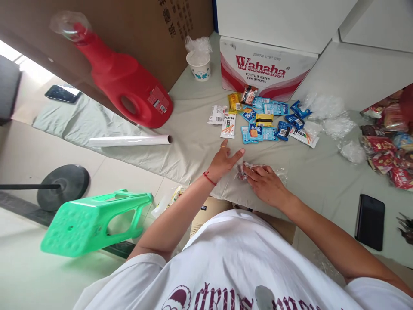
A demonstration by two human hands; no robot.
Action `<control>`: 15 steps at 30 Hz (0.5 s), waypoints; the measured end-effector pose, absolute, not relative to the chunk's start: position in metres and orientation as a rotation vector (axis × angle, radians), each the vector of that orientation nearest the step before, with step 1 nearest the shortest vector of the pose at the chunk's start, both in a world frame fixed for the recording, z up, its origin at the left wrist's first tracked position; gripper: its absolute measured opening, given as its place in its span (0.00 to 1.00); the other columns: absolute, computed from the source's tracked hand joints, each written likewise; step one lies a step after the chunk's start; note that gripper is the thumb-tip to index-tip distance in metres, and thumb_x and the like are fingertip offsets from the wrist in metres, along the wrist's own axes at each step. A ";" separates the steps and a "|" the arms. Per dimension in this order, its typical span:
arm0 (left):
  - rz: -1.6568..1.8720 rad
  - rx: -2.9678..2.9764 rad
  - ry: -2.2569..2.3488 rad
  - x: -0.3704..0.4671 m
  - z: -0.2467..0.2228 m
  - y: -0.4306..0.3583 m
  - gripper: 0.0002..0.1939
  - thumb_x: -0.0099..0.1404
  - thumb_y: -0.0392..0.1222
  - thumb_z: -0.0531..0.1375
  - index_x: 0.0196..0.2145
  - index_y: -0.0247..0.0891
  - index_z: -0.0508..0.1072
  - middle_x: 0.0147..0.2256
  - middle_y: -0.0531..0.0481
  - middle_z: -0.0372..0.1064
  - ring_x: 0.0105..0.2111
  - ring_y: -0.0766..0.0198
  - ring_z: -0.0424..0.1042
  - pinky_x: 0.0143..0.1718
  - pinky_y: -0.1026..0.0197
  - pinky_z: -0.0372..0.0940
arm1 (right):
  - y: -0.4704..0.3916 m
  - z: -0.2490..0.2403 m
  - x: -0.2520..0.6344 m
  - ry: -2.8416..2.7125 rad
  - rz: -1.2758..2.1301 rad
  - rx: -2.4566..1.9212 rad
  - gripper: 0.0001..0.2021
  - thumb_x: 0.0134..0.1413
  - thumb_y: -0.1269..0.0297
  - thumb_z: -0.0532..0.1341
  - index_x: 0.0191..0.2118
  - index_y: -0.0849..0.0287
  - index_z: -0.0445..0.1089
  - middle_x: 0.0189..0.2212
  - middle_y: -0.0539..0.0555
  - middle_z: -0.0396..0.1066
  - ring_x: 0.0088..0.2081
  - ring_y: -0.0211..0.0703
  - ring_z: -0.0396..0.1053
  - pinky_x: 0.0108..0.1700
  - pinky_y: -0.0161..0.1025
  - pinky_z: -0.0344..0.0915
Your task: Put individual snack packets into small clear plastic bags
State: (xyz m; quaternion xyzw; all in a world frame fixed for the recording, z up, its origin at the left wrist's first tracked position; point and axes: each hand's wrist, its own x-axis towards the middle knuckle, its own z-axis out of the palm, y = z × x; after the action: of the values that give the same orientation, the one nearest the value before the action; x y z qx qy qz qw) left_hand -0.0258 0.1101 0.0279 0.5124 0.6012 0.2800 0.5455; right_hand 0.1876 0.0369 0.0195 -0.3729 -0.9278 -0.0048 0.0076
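Observation:
My left hand (223, 161) hovers over or rests on the cloth with thumb and index finger spread, holding nothing. Its index fingertip is just below a white snack packet (228, 125) with orange sticks printed on it. Another white packet (217, 115) lies beside that one. My right hand (266, 183) has its fingers closed on a clear plastic bag (279, 173) with something small and dark red at its left end, partly hidden by the fingers. Beyond the hands lie several blue snack packets (269, 134), a yellow packet (264, 119) and a dark-red packet (249, 94).
A Wahaba-style water carton (267, 69) stands behind the packets. Left of it are a paper cup (199, 66), a red jug (129, 82) and a white roll (129, 141). Crumpled clear bags (337, 125), more snacks (383, 150) and a phone (371, 221) lie right. A green stool (77, 228) is on the floor.

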 end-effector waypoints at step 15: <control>0.702 0.722 1.487 -0.049 -0.005 0.093 0.05 0.61 0.39 0.65 0.31 0.37 0.71 0.28 0.50 0.75 0.25 0.66 0.74 0.26 0.65 0.65 | 0.052 0.019 0.188 -3.048 0.022 -0.906 0.16 0.65 0.74 0.56 0.51 0.59 0.78 0.71 0.54 0.60 0.55 0.50 0.68 0.45 0.48 0.58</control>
State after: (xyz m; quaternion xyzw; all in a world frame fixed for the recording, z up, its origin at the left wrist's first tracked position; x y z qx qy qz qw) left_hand -0.0494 0.0931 -0.0046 0.3146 0.6476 0.3055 0.6232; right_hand 0.1882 0.0516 0.0190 -0.2850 -0.9583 0.0069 -0.0193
